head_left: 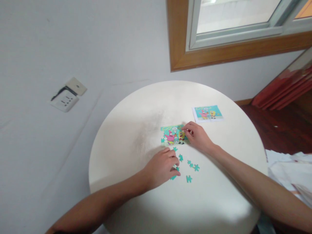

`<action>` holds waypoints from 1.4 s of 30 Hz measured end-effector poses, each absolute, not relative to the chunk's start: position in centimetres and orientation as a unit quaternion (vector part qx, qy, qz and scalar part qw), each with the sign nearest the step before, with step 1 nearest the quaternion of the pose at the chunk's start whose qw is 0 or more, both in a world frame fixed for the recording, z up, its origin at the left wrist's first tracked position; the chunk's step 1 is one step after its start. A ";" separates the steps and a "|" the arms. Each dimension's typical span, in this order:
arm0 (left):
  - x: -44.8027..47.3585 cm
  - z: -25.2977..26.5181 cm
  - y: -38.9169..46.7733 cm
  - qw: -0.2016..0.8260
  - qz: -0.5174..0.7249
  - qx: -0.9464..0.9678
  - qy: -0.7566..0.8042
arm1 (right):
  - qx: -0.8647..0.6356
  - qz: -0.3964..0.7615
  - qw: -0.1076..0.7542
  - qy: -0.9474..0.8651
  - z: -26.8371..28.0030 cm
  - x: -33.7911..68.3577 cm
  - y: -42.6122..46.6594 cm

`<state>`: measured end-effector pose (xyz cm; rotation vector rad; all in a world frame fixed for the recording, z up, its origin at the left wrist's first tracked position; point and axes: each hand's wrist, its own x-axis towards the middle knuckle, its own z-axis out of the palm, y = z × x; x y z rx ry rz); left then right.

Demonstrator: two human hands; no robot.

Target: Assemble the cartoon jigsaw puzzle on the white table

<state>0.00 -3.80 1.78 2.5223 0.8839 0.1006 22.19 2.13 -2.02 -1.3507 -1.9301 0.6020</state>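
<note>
A partly joined jigsaw puzzle point(170, 137) with cartoon figures lies flat on the round white table point(122, 136); gaps show along its left side. My right hand point(197, 135) is at the puzzle's upper right edge, thumb and fingertips pinched together. Whatever is between those fingertips is too small to make out. Below the puzzle my left hand point(163, 167) hovers or rests palm down, fingers bent and apart from the thumb, over teal pieces it partly hides. Several loose teal pieces, among them one puzzle piece point(189, 179), lie scattered to its right.
A picture card point(208, 112) showing the same figures lies on a white sheet at the far right of the table. Behind stand a white wall with a socket point(65, 100) and a wood-framed window point(179, 42). Papers point(285, 167) lie beyond the table's right edge.
</note>
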 end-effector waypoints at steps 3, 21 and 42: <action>0.3 1.1 -4.4 0.216 0.024 0.922 0.319 | -0.523 0.232 0.348 -0.742 -1.9 22.2 2.1; 0.4 1.7 -3.5 0.303 0.085 0.896 0.313 | -0.486 0.285 0.393 -0.727 -0.6 21.7 1.6; -1.0 0.9 0.3 0.521 0.329 0.642 0.457 | -0.408 0.551 0.403 -0.606 -1.4 18.0 -1.6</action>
